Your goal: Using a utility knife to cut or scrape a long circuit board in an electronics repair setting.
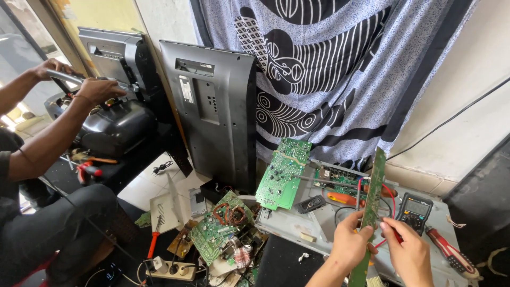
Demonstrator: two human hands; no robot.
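My left hand (pixel 349 243) grips a long narrow green circuit board (pixel 372 196) held upright on edge, its top reaching above the metal chassis. My right hand (pixel 408 252) is closed on a red meter probe (pixel 394 234) beside the board's lower part, its red lead (pixel 392 199) looping up to the right. A black multimeter (pixel 415 211) lies on the chassis just behind my right hand.
A larger green board (pixel 283 172) leans on the grey metal chassis (pixel 287 223). Two black TV back panels (pixel 218 111) stand against the wall and patterned cloth. Loose boards, screwdrivers (pixel 451 255) and a power strip (pixel 170 268) litter the floor. Another person (pixel 48 175) at left works on a black appliance (pixel 114 125).
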